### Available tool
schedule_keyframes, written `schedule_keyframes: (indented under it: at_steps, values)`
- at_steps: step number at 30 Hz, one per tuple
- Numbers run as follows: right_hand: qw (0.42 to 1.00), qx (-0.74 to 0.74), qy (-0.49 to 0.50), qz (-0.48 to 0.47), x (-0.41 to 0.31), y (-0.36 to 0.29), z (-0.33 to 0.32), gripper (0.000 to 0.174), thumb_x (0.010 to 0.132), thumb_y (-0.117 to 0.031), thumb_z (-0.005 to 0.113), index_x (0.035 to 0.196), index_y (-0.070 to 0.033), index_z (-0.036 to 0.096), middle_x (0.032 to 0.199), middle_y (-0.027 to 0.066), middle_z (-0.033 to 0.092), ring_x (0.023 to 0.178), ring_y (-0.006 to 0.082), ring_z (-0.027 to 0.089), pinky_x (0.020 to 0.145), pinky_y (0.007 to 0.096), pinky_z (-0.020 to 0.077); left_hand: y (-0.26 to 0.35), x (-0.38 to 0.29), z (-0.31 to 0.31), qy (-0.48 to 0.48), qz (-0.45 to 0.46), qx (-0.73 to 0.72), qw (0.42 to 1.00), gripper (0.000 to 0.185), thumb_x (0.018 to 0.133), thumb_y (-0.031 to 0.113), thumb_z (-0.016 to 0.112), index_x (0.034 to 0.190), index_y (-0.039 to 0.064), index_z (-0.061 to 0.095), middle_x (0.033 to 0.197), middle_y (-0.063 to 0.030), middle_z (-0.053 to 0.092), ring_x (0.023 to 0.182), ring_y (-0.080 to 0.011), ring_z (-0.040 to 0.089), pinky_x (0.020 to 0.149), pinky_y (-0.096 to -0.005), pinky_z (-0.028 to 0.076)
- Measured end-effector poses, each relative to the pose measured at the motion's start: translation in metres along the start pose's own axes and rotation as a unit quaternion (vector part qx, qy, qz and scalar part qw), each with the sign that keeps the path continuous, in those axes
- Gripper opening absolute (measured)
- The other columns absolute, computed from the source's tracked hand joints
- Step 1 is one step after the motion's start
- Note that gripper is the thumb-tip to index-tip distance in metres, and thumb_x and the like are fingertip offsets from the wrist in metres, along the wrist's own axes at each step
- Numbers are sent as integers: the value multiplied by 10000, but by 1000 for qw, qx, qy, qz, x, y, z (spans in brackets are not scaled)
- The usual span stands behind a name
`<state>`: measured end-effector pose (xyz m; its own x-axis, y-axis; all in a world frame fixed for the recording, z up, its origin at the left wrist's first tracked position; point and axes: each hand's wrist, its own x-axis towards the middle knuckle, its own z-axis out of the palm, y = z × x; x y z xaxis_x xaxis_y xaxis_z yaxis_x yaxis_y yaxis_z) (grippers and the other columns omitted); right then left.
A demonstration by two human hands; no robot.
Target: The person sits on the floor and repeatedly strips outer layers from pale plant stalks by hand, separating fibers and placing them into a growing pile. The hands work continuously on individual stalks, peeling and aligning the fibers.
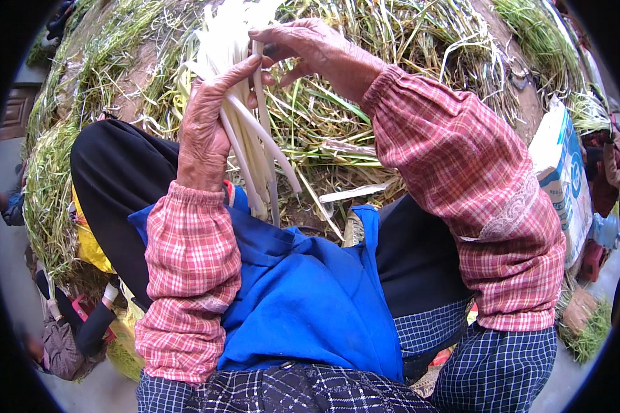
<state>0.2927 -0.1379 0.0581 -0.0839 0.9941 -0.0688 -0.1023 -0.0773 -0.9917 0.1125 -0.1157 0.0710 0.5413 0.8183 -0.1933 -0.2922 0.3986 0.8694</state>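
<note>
A bundle of long white vegetable stalks (245,139) is in my left hand (206,124), its lower ends hanging free and fanned apart. My left thumb lies across the front of the stalks. Beside it, my right hand (323,54) has a single white stalk (259,88) between thumb and fingers at the bundle's right side. Some right fingertips are hidden behind that stalk. Bright glare washes out the top of the bundle. Below the hands, a blue apron (310,304) covers my lap.
Green and straw-coloured plant trimmings (336,139) cover the ground ahead. At the right stands a white and blue carton (563,175). A yellow bag (90,237) lies by my left knee (119,180). Another person (72,335) in white gloves sits at lower left.
</note>
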Motion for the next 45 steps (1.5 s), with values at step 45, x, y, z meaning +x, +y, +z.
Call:
schedule_keyframes:
  at_steps: [45]
  values:
    - [990,14,131,53,-11,25,-20,371,775,-244,769,1008,-5,607,784,74,668,618,108,658,436,187,465,-44,9,-5,13,-34,3,999,295,800,73,722,1061,12,598,866,-109,695,667,-157,665,498,-206,465]
